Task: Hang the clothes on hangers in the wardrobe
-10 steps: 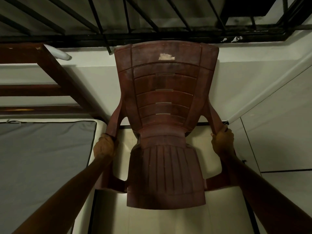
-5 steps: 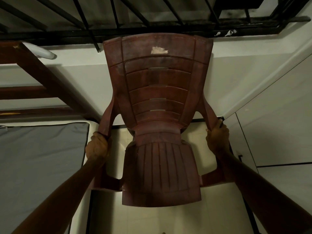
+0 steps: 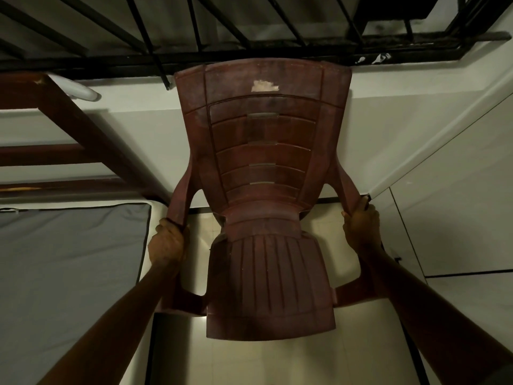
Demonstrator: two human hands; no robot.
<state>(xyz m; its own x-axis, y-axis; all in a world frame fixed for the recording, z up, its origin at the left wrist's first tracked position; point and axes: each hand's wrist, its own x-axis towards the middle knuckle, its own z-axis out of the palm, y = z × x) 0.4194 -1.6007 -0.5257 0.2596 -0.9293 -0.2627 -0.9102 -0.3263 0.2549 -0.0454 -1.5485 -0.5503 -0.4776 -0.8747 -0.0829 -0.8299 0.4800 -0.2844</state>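
While your left hand and right hand each grip an armrest, the brown plastic armchair sits squarely between them, backrest pointing away toward the barred window. Neither hand is nearer. No clothes, hangers or wardrobe are in view.

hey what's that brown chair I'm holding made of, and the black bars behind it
The reddish-brown armchair looks like moulded plastic with a dull, scuffed finish: one-piece slatted back, ribbed seat. The black window bars look like painted metal: thin, straight, with chipped pale spots.
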